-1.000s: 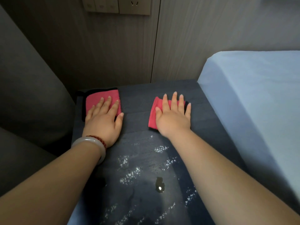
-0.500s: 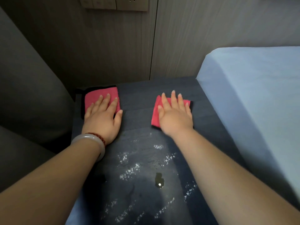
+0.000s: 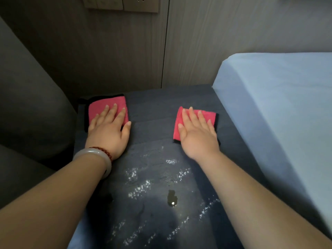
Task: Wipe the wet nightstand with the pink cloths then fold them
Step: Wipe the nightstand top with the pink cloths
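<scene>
- Left hand (image 3: 107, 130): palm down, fingers straight and slightly fanned, pressed flat on left pink cloth (image 3: 100, 106); thumb tip past the cloth's right edge, on bare bench (image 3: 154, 112).
- Right hand (image 3: 196, 133): palm down, fingers straight and nearly together, flat on right pink cloth (image 3: 206, 114); heel of the hand past the cloth's near edge.
- Left wrist: pale bangle (image 3: 97, 153), with a string of dark red beads (image 3: 105, 152) just beyond it.
- Left pink cloth: far-left corner of the bench, black border showing along its far and left sides, close to the bench's left edge.
- Right pink cloth: right of centre, black border showing on its right side and near corner, close to the bench's right edge.
- Edges: far side of the bench against wood-panelled wall (image 3: 125, 51); right side beside bed (image 3: 278, 105) in a pale blue sheet; left side beside dark grey upholstered seat (image 3: 27, 105).
- Open room: bare strip of bench between the two cloths.
- Wet patch: scattered droplets (image 3: 138, 190) and small puddle (image 3: 172, 198), nearer than both hands, between the forearms.
- Both cloths on the far side of the wet patch, each directly under its own hand.
</scene>
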A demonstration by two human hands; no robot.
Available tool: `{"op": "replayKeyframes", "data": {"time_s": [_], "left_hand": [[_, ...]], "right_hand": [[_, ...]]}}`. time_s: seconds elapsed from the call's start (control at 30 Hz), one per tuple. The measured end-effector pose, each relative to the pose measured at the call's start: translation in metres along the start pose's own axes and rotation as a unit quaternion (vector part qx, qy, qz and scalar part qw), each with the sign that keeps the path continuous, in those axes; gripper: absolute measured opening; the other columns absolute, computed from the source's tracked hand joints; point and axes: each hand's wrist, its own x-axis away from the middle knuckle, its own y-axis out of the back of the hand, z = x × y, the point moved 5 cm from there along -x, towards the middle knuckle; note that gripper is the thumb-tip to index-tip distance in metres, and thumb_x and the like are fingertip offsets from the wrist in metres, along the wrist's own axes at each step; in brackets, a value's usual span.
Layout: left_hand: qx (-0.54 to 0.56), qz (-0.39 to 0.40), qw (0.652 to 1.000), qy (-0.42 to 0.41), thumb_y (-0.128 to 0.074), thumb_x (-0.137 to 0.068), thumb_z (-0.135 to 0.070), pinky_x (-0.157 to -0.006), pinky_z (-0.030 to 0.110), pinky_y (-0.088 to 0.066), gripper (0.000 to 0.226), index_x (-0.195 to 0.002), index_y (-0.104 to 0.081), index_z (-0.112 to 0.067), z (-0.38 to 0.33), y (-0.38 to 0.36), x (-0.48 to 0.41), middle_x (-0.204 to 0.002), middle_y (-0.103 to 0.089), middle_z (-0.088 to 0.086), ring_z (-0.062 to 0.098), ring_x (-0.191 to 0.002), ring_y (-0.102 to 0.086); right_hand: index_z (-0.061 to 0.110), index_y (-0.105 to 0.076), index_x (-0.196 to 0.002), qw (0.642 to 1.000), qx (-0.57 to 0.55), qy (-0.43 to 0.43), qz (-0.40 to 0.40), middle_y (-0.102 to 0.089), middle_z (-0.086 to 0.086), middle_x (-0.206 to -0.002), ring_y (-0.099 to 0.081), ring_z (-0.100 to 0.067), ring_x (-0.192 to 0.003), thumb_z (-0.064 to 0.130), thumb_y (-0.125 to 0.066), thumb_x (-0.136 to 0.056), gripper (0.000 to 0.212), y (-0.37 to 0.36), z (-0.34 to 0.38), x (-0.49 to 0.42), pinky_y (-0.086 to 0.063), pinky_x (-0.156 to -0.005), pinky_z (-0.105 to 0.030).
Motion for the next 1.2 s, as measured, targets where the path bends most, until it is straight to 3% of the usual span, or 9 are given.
{"op": "replayKeyframes", "data": {"time_s": [0.13, 0.37, 0.57, 0.7, 0.8, 1.0, 1.07, 1.2], "left_hand": [[-0.001, -0.002, 1.000, -0.006, -0.023, -0.099, -0.049, -0.119, 0.041, -0.006, 0.058, -0.152, -0.023, -0.025, 0.001, -0.001, 0.000, -0.161, -0.014, 0.000, 0.022, -0.147, -0.007], [-0.004, 0.001, 1.000, -0.007, -0.022, -0.099, -0.050, -0.119, 0.042, -0.007, 0.058, -0.152, -0.021, -0.026, 0.000, 0.000, 0.000, -0.161, -0.012, 0.000, 0.022, -0.148, -0.006], [-0.006, 0.000, 1.000, -0.005, -0.021, -0.098, -0.050, -0.119, 0.042, -0.006, 0.059, -0.152, -0.021, -0.027, 0.001, -0.001, -0.001, -0.161, -0.012, -0.001, 0.021, -0.148, -0.006], [-0.006, -0.001, 1.000, -0.003, -0.021, -0.098, -0.051, -0.119, 0.042, -0.007, 0.059, -0.152, -0.021, -0.027, 0.001, -0.001, -0.001, -0.161, -0.013, 0.000, 0.022, -0.148, -0.006], [-0.007, 0.000, 1.000, -0.005, -0.016, -0.097, -0.052, -0.119, 0.042, -0.007, 0.060, -0.152, -0.021, -0.027, 0.000, 0.000, -0.001, -0.161, -0.013, 0.000, 0.021, -0.148, -0.006], [-0.004, -0.007, 1.000, -0.009, -0.021, -0.099, -0.049, -0.119, 0.042, -0.006, 0.058, -0.152, -0.022, -0.026, 0.001, -0.001, -0.001, -0.161, -0.014, 0.000, 0.022, -0.147, -0.008], [-0.008, 0.001, 1.000, -0.005, -0.021, -0.098, -0.050, -0.118, 0.042, -0.006, 0.059, -0.152, -0.021, -0.027, 0.002, -0.001, -0.002, -0.161, -0.013, 0.000, 0.022, -0.147, -0.007], [-0.005, -0.002, 1.000, -0.006, -0.019, -0.099, -0.051, -0.118, 0.040, -0.005, 0.058, -0.152, -0.021, -0.027, 0.000, 0.001, 0.000, -0.161, -0.012, -0.001, 0.021, -0.147, -0.007]], "right_hand": [[0.031, 0.009, -0.154, 0.993, -0.007, -0.115, 0.039, 0.014, 0.007, -0.162, 0.012, -0.021, -0.149, 0.043, -0.009, -0.103, 0.056, 0.011, -0.027, -0.046, 0.005, -0.120, -0.045], [0.033, 0.008, -0.154, 1.000, 0.000, -0.025, -0.017, 0.012, 0.013, -0.161, 0.011, -0.014, -0.149, 0.047, -0.009, -0.102, 0.057, -0.005, 0.006, 0.031, 0.005, -0.120, -0.038], [0.030, 0.008, -0.154, 0.980, -0.025, -0.194, 0.027, 0.015, 0.006, -0.162, 0.011, -0.020, -0.149, 0.046, -0.011, -0.102, 0.058, 0.009, -0.036, -0.045, 0.003, -0.120, -0.044], [0.030, 0.009, -0.154, 0.991, -0.028, -0.133, -0.010, 0.017, 0.006, -0.162, 0.013, -0.019, -0.149, 0.046, -0.010, -0.102, 0.058, -0.005, 0.001, 0.008, 0.008, -0.119, -0.041], [0.033, 0.013, -0.153, 0.996, -0.004, -0.087, 0.013, 0.021, 0.008, -0.160, 0.017, -0.019, -0.148, 0.047, -0.009, -0.102, 0.057, -0.010, 0.008, 0.042, 0.010, -0.119, -0.040], [0.034, 0.009, -0.153, 0.977, -0.023, -0.209, 0.031, 0.016, 0.007, -0.162, 0.013, -0.023, -0.149, 0.047, -0.011, -0.102, 0.057, 0.013, -0.047, -0.043, 0.004, -0.119, -0.047], [0.034, 0.009, -0.153, 0.981, -0.030, -0.188, 0.028, 0.016, 0.008, -0.162, 0.014, -0.023, -0.149, 0.046, -0.011, -0.102, 0.057, 0.010, -0.025, -0.047, 0.005, -0.119, -0.048], [0.034, 0.006, -0.154, 1.000, -0.018, -0.025, 0.000, 0.013, 0.012, -0.162, 0.013, -0.017, -0.149, 0.045, -0.010, -0.102, 0.056, -0.010, 0.033, -0.002, 0.008, -0.119, -0.042]]}}
